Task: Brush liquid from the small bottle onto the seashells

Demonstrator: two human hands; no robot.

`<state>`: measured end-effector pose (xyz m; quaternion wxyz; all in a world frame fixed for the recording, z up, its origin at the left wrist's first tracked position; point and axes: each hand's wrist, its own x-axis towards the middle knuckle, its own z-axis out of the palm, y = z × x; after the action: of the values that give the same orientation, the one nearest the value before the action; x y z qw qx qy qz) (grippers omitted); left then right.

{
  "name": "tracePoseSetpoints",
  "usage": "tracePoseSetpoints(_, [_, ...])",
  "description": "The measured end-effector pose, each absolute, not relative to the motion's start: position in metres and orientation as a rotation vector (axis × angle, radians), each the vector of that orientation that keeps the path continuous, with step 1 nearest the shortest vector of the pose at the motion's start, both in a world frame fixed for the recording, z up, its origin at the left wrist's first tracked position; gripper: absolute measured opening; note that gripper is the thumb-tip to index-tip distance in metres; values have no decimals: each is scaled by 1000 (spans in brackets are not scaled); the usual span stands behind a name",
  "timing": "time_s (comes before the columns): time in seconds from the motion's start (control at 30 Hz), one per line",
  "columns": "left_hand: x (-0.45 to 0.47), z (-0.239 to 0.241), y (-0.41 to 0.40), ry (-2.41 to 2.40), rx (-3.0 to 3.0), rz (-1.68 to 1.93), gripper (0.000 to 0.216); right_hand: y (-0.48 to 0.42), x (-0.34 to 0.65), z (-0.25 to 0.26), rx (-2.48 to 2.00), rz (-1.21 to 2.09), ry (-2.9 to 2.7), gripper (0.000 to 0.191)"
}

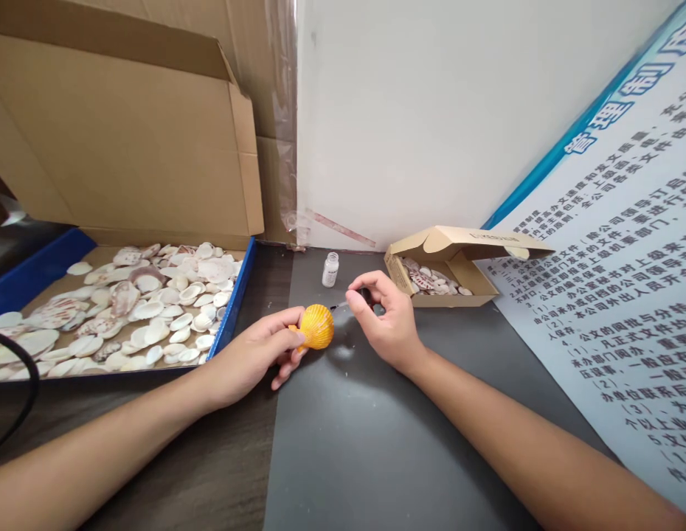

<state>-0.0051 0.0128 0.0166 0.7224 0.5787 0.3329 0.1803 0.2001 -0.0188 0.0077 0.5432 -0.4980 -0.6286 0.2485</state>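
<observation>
My left hand (265, 346) pinches an orange ribbed scallop shell (317, 327) by its hinge end, the fan side turned up and away from the fingers. Thumb and fingers of my right hand (388, 313) are closed on a small brush (339, 305), whose dark cap is partly hidden in the palm. The thin stem points left, and its dark tip is at the shell's upper right edge; whether it touches I cannot tell. Behind both hands stands a small uncapped glass bottle (330, 271) with a white label.
At the left, a blue-edged cardboard box (232, 310) with its lid raised holds many pale shells (149, 310). A smaller open carton (459, 301) with shells stands at the back right. A dark grey mat (343, 457) covers the table; a printed poster (614, 295) rises at the right.
</observation>
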Motion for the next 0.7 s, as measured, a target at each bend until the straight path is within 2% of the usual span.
tracePoseSetpoints(0.17, [-6, 15, 13, 732, 1290, 392, 16, -22, 200, 6, -1128, 676, -1544, 19])
tracePoseSetpoints(0.4, [-6, 14, 14, 719, 1311, 380, 16, -18, 201, 4, -1188, 524, -1479, 9])
tracePoseSetpoints(0.57, [-6, 14, 14, 713, 1306, 380, 18, -20, 205, -3, -1116, 668, -1544, 19])
tracePoseSetpoints(0.7, [-6, 16, 12, 752, 1301, 383, 15, -20, 202, 4, -1142, 662, -1557, 9])
